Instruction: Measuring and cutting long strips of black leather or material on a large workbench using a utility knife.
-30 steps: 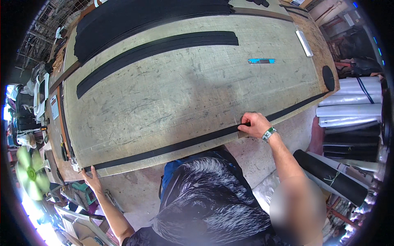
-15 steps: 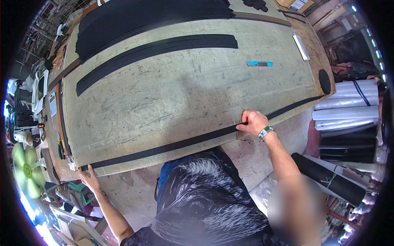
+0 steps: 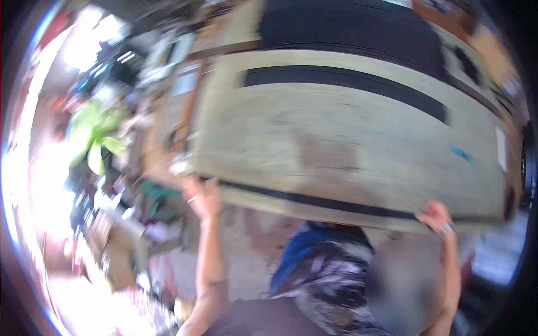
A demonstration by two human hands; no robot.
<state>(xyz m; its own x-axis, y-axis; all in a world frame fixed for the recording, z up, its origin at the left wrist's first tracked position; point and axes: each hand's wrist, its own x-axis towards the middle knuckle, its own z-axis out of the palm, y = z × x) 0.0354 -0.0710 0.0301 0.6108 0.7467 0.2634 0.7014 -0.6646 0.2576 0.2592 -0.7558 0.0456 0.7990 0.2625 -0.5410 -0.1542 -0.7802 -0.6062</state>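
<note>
One large, pale, scuffed rectangular table [image 3: 252, 134] is seen, blurred by motion. Along its far side one broad, matt black sheet-like pile [image 3: 347, 36] with a ragged right edge is laid. One wide, flat black band [image 3: 347, 77] is placed mid-table. One long, narrow black strip [image 3: 314, 200] is stretched along the near edge. One green-bladed fan [image 3: 96, 134] is noted at left. Two hands are counted: the right hand [image 3: 436, 217] is closed on the strip; the left hand [image 3: 203, 199] is set at its left end, grip indeterminable. One small blue piece [image 3: 463, 154] is noted at right; any lettering is blurred.
</note>
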